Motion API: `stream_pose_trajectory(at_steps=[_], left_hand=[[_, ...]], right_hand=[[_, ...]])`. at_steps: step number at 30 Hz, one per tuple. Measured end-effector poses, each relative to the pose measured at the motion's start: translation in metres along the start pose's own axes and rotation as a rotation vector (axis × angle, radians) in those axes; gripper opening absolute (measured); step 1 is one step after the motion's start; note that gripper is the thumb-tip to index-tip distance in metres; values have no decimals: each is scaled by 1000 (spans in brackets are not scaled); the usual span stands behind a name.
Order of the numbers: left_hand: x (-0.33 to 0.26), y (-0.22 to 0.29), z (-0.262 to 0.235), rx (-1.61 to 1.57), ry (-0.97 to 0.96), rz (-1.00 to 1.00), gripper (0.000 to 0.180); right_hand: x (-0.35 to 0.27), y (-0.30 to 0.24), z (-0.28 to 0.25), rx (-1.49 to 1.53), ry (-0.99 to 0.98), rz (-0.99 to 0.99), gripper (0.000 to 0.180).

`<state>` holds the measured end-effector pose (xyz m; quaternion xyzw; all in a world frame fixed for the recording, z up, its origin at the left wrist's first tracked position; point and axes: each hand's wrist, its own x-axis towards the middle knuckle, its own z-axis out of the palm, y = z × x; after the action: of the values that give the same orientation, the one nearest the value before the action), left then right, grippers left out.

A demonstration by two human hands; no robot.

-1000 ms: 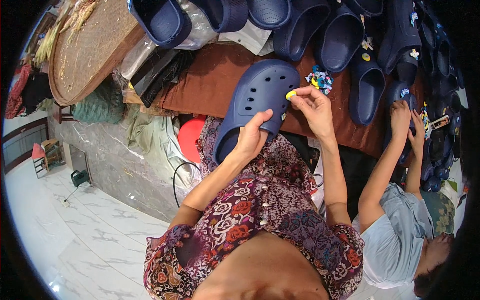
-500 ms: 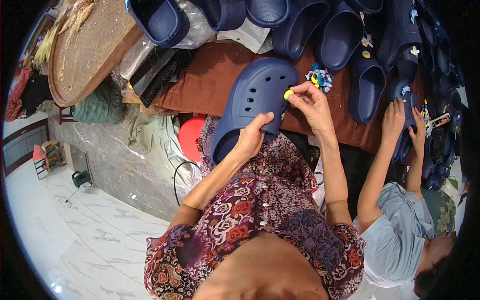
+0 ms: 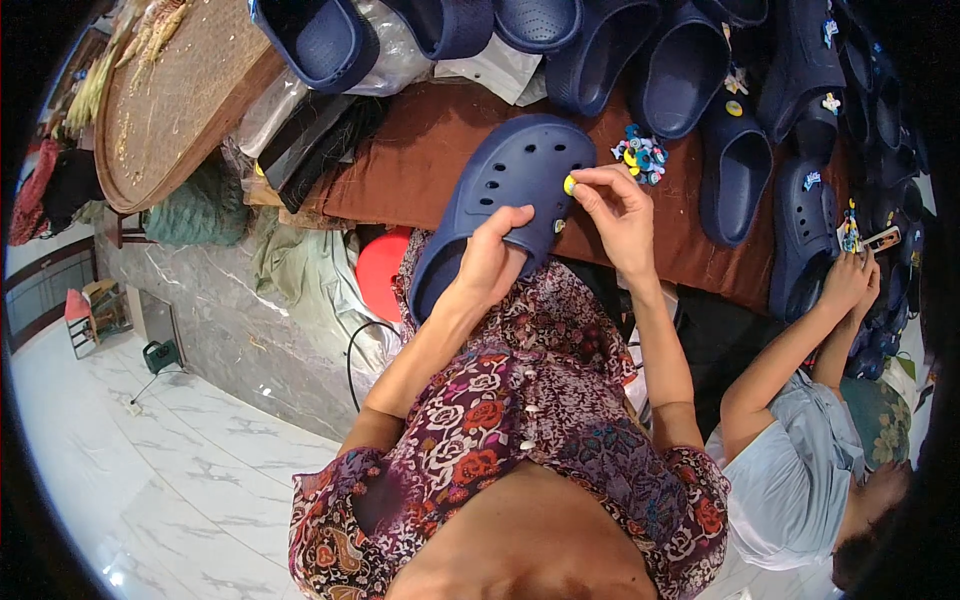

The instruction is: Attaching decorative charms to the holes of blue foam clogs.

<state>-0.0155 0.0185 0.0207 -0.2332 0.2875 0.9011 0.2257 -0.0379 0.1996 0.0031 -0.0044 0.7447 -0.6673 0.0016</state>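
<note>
A navy clog [image 3: 525, 165] with round holes in its toe is held up before me. My left hand [image 3: 492, 255] grips its side near the foot opening, thumb on top. Between thumb and fingertips of my right hand [image 3: 618, 205] is a small yellow shoe charm [image 3: 570, 185], held close beside the clog's holed upper. Another small charm [image 3: 559, 226] shows on the clog's side near my left hand. On the brown cloth beyond my right hand lies a pile of colourful charms [image 3: 642, 156].
Several navy clogs [image 3: 735, 185] line the brown cloth-covered table [image 3: 430, 130], some with charms. At the right, a co-worker's hands [image 3: 850, 282] are near another charm pile [image 3: 850, 232]. A round woven tray [image 3: 185, 100] leans at the far left.
The clog in my left hand has tilted and shifted slightly left, and my right hand has moved a little left with the charm. The co-worker's hands have left a clog for the charms.
</note>
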Motion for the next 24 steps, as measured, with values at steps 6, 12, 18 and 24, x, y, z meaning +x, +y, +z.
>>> stream_pose_trajectory(at_steps=[6, 12, 18, 24], left_hand=[[-2, 11, 0, -90, -16, -52, 38], [-1, 2, -4, -28, 21, -56, 35], [-2, -6, -6, -98, -56, -61, 34], [-3, -6, -4, -81, -43, -45, 34]], right_hand=[[4, -10, -10, -312, -93, -243, 19], [5, -7, -5, -357, -83, -281, 14], [-2, 0, 5, -419, 14, -310, 16], [-12, 2, 13, -370, 79, -202, 20]])
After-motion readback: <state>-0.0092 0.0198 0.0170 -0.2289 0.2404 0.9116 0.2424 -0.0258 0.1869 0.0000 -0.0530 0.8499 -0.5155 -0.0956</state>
